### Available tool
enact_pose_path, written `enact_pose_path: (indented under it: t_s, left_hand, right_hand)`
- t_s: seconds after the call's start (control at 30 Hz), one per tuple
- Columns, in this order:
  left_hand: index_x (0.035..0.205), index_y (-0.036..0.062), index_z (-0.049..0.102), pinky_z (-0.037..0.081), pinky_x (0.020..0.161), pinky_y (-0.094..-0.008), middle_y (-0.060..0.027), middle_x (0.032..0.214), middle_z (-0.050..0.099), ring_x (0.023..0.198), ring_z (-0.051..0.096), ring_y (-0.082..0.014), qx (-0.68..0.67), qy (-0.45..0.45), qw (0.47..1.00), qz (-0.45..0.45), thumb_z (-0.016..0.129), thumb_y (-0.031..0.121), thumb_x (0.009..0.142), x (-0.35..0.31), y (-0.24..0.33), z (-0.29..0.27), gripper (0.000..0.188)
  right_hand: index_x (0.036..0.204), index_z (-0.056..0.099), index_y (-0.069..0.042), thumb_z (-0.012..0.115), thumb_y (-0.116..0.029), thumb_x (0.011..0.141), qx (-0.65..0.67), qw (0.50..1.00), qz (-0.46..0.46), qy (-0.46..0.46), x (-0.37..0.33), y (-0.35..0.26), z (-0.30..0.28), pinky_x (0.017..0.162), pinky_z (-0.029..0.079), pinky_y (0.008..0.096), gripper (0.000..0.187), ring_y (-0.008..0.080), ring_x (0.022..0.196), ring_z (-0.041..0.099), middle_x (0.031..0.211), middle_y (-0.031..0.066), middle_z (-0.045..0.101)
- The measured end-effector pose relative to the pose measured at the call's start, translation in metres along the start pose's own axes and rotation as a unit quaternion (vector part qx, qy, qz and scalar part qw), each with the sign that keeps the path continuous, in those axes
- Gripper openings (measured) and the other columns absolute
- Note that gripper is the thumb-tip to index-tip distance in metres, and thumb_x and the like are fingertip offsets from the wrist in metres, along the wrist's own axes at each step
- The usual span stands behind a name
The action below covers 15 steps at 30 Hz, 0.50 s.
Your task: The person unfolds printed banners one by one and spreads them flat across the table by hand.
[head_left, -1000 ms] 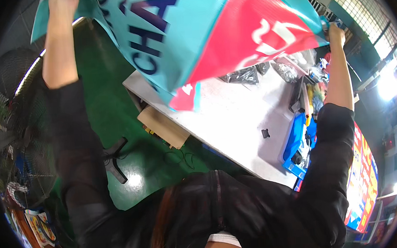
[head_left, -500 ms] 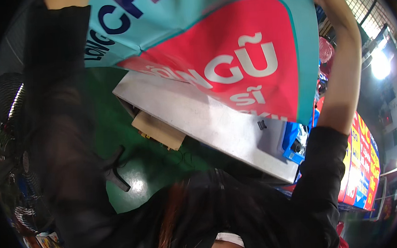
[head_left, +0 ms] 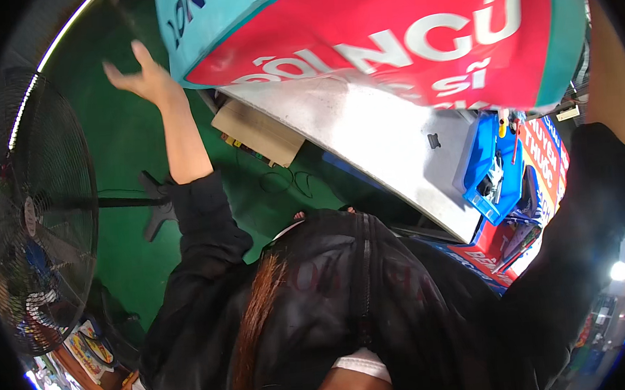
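Observation:
A large printed banner (head_left: pixel 381 34), red with white lettering and a turquoise border, hangs across the top of the view over a white-topped table (head_left: pixel 336 117). My left hand (head_left: pixel 146 82) is raised just left of the banner's lower left corner. Its fingers are spread, nothing is in them, and a gap of green floor parts it from the sheet. At the far right my right forearm reaches up beside the banner's right edge. The right hand itself lies outside the picture, so its grip does not show.
A blue plastic bin (head_left: pixel 488 197) of small items stands at the table's right end, near a small dark piece (head_left: pixel 434 141). Cardboard (head_left: pixel 261 133) sticks out below the table's left side. A black standing fan (head_left: pixel 38 214) occupies the left, its base on the green floor.
My left hand has come away from the banner's top left and dropped lower, fingers now spread. The banner has shifted right and upward in view. My right arm has moved toward the right edge.

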<state>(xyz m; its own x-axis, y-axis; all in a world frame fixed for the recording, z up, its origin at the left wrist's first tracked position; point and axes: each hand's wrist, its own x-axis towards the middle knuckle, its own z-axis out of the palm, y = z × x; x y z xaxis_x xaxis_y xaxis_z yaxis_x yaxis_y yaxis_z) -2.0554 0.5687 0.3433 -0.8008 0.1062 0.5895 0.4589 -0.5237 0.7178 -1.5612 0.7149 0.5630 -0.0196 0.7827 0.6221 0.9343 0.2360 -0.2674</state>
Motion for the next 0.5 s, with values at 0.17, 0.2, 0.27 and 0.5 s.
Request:
enact_pose_path:
  t_s: [0.17, 0.2, 0.27, 0.5]
  left_hand:
    - [0.135, 0.0076, 0.002, 0.009, 0.102, -0.0484, -0.0150, 0.140, 0.008, 0.129, 0.012, -0.0278, -0.070, -0.072, 0.828, -0.551, 0.056, 0.053, 0.073, -0.052, -0.111, -0.088, 0.094]
    - [0.136, 0.0110, 0.000, 0.005, 0.100, -0.0559, -0.0170, 0.141, 0.007, 0.130, 0.009, -0.0291, -0.143, -0.197, 0.790, -0.564, 0.050, 0.059, 0.075, -0.056, -0.111, -0.092, 0.092]
    - [0.134, 0.0099, 0.015, 0.018, 0.101, -0.0475, -0.0123, 0.136, 0.024, 0.125, 0.025, -0.0266, -0.211, -0.287, 0.760, -0.544, 0.046, 0.055, 0.079, -0.057, -0.100, -0.067, 0.078]
    - [0.114, 0.0040, 0.049, 0.036, 0.091, -0.0336, -0.0077, 0.112, 0.054, 0.104, 0.050, -0.0181, -0.169, -0.319, 0.803, -0.474, 0.057, 0.026, 0.080, 0.033, -0.039, -0.003, 0.041]
  right_hand:
    - [0.098, 0.054, 0.004, 0.060, -0.032, 0.074, 0.006, 0.998, 0.035, -0.061, -0.034, 0.035, 0.003, 0.078, 0.044, 0.0390, 0.044, 0.0308, 0.090, 0.054, 0.089, 0.0186, 0.058]
    - [0.099, 0.054, 0.004, 0.060, -0.031, 0.074, 0.007, 0.997, 0.040, -0.066, -0.037, 0.039, 0.000, 0.078, 0.044, 0.0390, 0.044, 0.0305, 0.090, 0.054, 0.089, 0.0183, 0.058]
    - [0.100, 0.053, 0.003, 0.060, -0.031, 0.074, 0.002, 0.996, 0.051, -0.068, -0.047, 0.046, -0.016, 0.078, 0.044, 0.0391, 0.043, 0.0298, 0.091, 0.053, 0.091, 0.0178, 0.058]
    - [0.103, 0.052, 0.001, 0.059, -0.028, 0.074, 0.032, 0.993, 0.082, -0.073, -0.063, 0.061, -0.037, 0.079, 0.043, 0.0393, 0.041, 0.0274, 0.095, 0.051, 0.095, 0.0158, 0.057]
